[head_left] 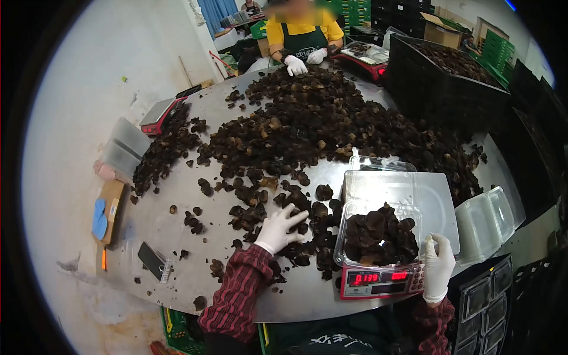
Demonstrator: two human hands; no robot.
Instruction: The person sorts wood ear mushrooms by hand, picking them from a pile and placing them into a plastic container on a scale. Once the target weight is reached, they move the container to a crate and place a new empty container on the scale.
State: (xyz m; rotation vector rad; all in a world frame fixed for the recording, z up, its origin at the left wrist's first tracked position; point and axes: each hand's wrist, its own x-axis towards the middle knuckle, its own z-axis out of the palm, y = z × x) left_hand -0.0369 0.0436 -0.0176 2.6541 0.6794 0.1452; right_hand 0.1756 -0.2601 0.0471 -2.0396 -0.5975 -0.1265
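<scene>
My left hand (281, 229), in a white glove, spreads its fingers over loose dark dried fungus pieces (251, 216) on the metal table. To its right, a red-and-silver digital scale (441, 201) carries a clear plastic container (339, 251). A heap of dark fungus (381, 236) fills much of the container. The scale's red display (376, 277) reads 0.139 and 0.00. My gloved right hand (438, 267) is by the scale's front right corner, just right of the container. Its fingers are loosely bent, with nothing visible in them.
A large fungus pile (307, 124) spreads across the metal table (177, 236). Clear containers (482, 228) stand at right, below a black crate (444, 83). Another scale (160, 115) and a phone (152, 260) lie at left. Across the table, a person (305, 41) in white gloves handles the pile.
</scene>
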